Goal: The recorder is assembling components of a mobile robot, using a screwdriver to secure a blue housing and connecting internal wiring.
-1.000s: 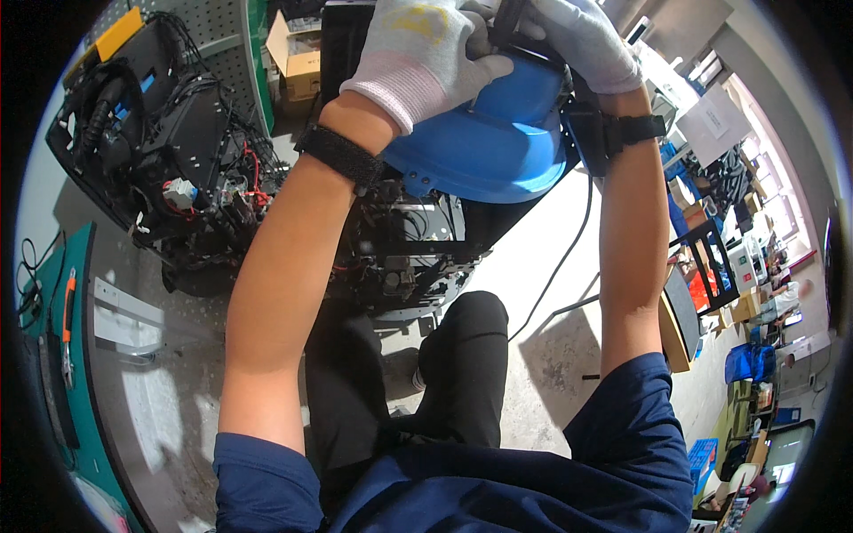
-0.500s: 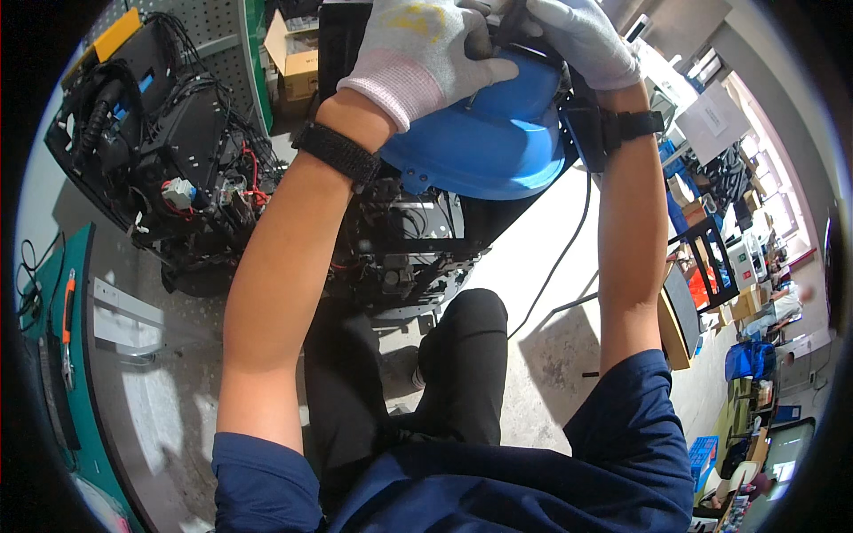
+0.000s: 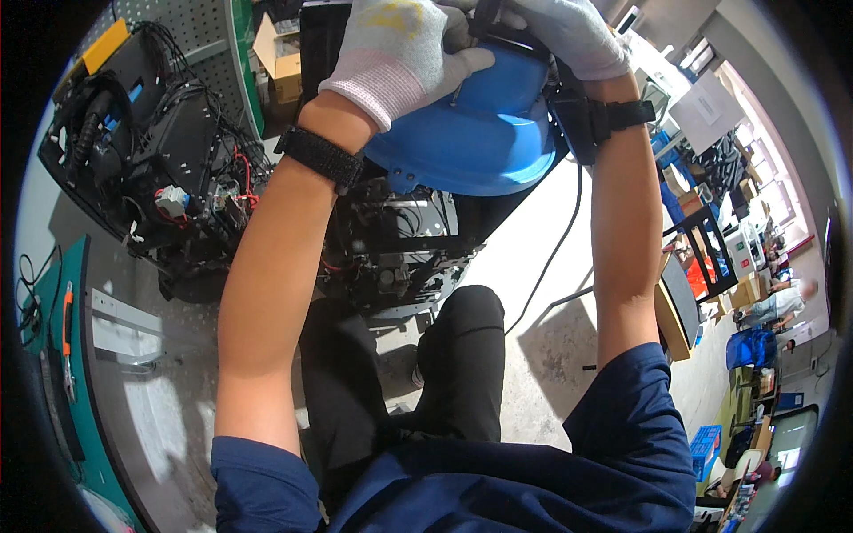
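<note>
At the top edge my left hand (image 3: 400, 55), in a pale grey knit glove, has its thumb stretched over a glossy blue plastic cover (image 3: 480, 142). Its other fingers curl toward a small black piece (image 3: 485, 16), partly cut off by the frame. My right hand (image 3: 573, 37), gloved alike, is closed round the other side of that piece. What kind of piece it is cannot be made out. Below the blue cover lies an opened black machine body (image 3: 391, 226) with cables and metal brackets. A thin metal rod stands up from the cover beside my left thumb.
On the left a second opened black machine (image 3: 160, 142) shows loose wires. A green-topped bench (image 3: 84, 355) with an orange-handled tool (image 3: 67, 329) runs along the left edge. An open cardboard box (image 3: 283, 67) is behind. A black cable (image 3: 564, 244) hangs right of the cover.
Both hands and the blue cover appear slightly further left in the view, which has shifted a little. The black piece between the hands shows more upright than before.
</note>
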Demonstrator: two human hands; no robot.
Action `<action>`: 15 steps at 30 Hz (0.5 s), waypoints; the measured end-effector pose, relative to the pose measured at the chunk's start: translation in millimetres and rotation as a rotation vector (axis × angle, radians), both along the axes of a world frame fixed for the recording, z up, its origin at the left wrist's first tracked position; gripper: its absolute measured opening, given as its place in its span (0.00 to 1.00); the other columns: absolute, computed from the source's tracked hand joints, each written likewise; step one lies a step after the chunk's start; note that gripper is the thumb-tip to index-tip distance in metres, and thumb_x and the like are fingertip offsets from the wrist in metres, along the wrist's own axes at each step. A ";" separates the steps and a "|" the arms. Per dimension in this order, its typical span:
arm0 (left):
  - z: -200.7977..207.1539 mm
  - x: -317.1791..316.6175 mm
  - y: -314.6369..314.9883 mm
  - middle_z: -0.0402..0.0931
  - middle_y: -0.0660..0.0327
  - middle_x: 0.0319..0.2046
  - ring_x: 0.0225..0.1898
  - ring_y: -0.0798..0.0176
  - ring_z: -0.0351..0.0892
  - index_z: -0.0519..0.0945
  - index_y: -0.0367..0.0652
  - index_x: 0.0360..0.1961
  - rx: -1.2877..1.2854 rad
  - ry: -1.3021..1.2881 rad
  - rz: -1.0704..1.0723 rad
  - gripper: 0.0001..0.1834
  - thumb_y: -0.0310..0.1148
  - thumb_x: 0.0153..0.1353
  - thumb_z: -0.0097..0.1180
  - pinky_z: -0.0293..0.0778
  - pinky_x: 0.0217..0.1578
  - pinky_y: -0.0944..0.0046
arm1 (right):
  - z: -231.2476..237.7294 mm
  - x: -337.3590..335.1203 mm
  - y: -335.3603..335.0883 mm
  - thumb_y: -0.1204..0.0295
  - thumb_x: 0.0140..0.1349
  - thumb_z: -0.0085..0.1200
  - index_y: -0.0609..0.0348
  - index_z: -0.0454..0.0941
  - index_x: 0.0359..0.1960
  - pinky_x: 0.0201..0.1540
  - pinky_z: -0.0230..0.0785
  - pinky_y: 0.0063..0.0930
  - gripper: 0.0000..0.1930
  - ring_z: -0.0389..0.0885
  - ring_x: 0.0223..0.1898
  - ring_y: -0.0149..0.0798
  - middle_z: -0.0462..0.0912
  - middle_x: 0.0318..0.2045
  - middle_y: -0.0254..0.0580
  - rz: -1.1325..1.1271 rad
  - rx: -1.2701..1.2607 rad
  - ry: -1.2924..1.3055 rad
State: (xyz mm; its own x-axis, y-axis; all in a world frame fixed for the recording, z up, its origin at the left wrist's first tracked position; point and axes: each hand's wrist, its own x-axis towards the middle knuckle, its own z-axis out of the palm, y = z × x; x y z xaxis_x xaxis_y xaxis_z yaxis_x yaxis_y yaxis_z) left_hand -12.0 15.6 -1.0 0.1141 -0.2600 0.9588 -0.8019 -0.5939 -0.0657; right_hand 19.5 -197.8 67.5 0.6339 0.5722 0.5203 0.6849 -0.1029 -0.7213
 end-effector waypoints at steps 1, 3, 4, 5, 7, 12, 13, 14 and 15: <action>0.2 -0.3 0.2 0.83 0.55 0.28 0.39 0.49 0.82 0.84 0.44 0.16 0.001 -0.001 0.000 0.15 0.43 0.41 0.75 0.73 0.46 0.50 | 0.4 1.7 -0.1 0.57 0.66 0.63 0.64 0.81 0.45 0.33 0.64 0.19 0.20 0.71 0.29 0.25 0.77 0.28 0.30 0.015 -0.007 0.002; 1.0 -0.7 -0.2 0.83 0.56 0.25 0.39 0.49 0.82 0.84 0.44 0.15 -0.002 0.033 0.003 0.16 0.43 0.41 0.75 0.73 0.46 0.50 | 0.6 4.0 -1.6 0.58 0.65 0.64 0.64 0.81 0.45 0.34 0.64 0.20 0.20 0.71 0.29 0.25 0.77 0.28 0.30 0.029 -0.013 0.002; 1.2 -1.0 0.0 0.83 0.56 0.25 0.39 0.49 0.82 0.84 0.44 0.15 -0.002 0.033 0.003 0.16 0.43 0.41 0.75 0.73 0.46 0.50 | 0.2 4.9 -2.0 0.58 0.64 0.64 0.64 0.81 0.45 0.34 0.64 0.20 0.20 0.71 0.29 0.25 0.78 0.28 0.31 0.033 -0.019 -0.006; 1.4 -1.4 0.2 0.83 0.57 0.25 0.39 0.49 0.82 0.84 0.44 0.16 0.014 0.076 0.001 0.16 0.44 0.41 0.76 0.73 0.46 0.50 | -0.2 5.5 -2.1 0.58 0.64 0.65 0.64 0.81 0.45 0.34 0.64 0.20 0.20 0.71 0.29 0.26 0.78 0.28 0.31 0.039 -0.025 -0.014; 1.4 -2.1 0.8 0.83 0.57 0.25 0.38 0.49 0.82 0.84 0.44 0.16 0.031 0.119 -0.001 0.16 0.44 0.41 0.76 0.73 0.46 0.50 | -1.1 5.7 -1.5 0.58 0.63 0.65 0.63 0.81 0.44 0.34 0.64 0.20 0.20 0.71 0.29 0.26 0.79 0.29 0.32 0.048 -0.009 -0.014; 2.5 -0.2 1.4 0.82 0.57 0.24 0.36 0.49 0.82 0.85 0.46 0.16 0.035 0.094 -0.020 0.17 0.46 0.41 0.76 0.73 0.46 0.50 | 0.5 2.3 0.3 0.58 0.62 0.66 0.62 0.80 0.40 0.34 0.64 0.20 0.18 0.71 0.29 0.26 0.82 0.31 0.36 0.055 -0.022 -0.024; 2.2 0.0 1.5 0.82 0.57 0.24 0.36 0.49 0.82 0.85 0.46 0.16 0.036 0.094 -0.020 0.17 0.46 0.41 0.76 0.73 0.46 0.50 | 1.2 1.6 -0.2 0.59 0.62 0.66 0.61 0.79 0.39 0.34 0.64 0.20 0.17 0.71 0.29 0.26 0.83 0.32 0.38 0.045 -0.030 -0.039; 1.8 0.2 1.7 0.82 0.57 0.25 0.37 0.49 0.82 0.86 0.46 0.16 0.043 0.108 -0.011 0.17 0.47 0.41 0.76 0.73 0.46 0.50 | 1.4 1.4 -0.7 0.59 0.62 0.66 0.60 0.79 0.37 0.34 0.64 0.20 0.17 0.72 0.30 0.26 0.85 0.34 0.39 0.034 -0.038 -0.054; 1.4 0.3 1.7 0.83 0.57 0.26 0.38 0.49 0.82 0.86 0.46 0.16 0.051 0.121 -0.002 0.17 0.47 0.41 0.76 0.73 0.46 0.50 | 1.6 1.9 -1.1 0.59 0.62 0.66 0.60 0.79 0.37 0.34 0.64 0.20 0.17 0.72 0.30 0.26 0.85 0.34 0.39 0.034 -0.038 -0.055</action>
State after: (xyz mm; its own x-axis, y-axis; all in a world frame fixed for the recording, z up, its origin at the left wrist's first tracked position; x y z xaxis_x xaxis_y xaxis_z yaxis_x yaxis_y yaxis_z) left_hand -11.7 17.3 0.4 0.2271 -0.3088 0.9236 -0.8072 -0.5902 0.0012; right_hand 21.4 -199.0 69.0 0.5852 0.6127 0.5311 0.7267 -0.1057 -0.6788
